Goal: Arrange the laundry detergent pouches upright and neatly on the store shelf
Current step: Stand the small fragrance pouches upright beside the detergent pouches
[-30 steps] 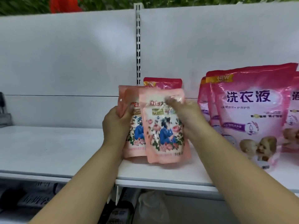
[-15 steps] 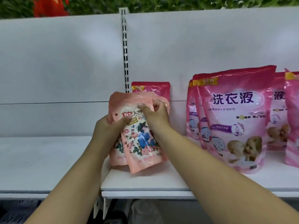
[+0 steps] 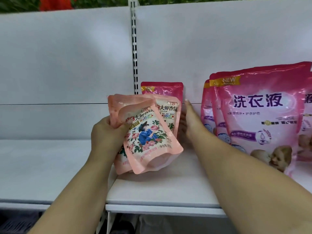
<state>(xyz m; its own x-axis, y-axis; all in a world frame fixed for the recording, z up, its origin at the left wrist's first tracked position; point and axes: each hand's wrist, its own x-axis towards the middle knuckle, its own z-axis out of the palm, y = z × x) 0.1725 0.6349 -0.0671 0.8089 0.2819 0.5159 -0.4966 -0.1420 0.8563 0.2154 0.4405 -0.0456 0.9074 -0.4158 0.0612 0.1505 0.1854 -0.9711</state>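
My left hand (image 3: 108,132) grips two pale pink floral detergent pouches by their upper left corners. The front pouch (image 3: 148,141) is tilted, its bottom lifted off the white shelf (image 3: 160,188); the second one (image 3: 121,161) sits behind it, mostly hidden. A third floral pouch (image 3: 168,114) stands upright behind them, and a small dark pink pouch (image 3: 162,88) stands against the back wall. My right hand (image 3: 190,122) is flat against the right side of the third pouch, fingers straight, holding nothing.
Large dark pink pouches (image 3: 260,115) stand in a row on the right of the shelf. A slotted upright (image 3: 134,48) divides the back panel. The left shelf board (image 3: 42,166) lies slightly lower. Dark items show under the shelf.
My right hand let go of the front pouch and moved right, beside the rear floral pouch. The front pouch in my left hand tilted further and lifted.
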